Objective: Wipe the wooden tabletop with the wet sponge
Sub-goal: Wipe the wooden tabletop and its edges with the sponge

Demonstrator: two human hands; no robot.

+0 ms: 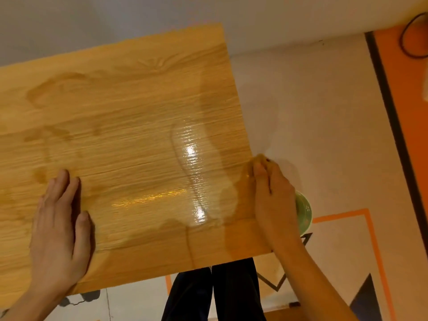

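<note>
Bracing the desk [120,117] with the left hand [61,225] flat and open, dragging the right hand [273,198], curled over a barely visible sponge [260,158] at the right edge, ideally pressing evenly and overlapping the glistening wet streak [194,172].

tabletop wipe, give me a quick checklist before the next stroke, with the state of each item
1. Left hand flat on the tabletop to steady it: ok.
2. Right hand at the right edge, fingers curled: ok.
3. Sponge in the right hand: cannot tell, only a yellowish bit shows at the fingertips.
4. Wet streak near the right side shows water laid down: ok.
5. Whole top wiped: not ok, the near strip looks dry.
6. Green bowl on the floor, partly hidden behind the right hand: ok.
</note>
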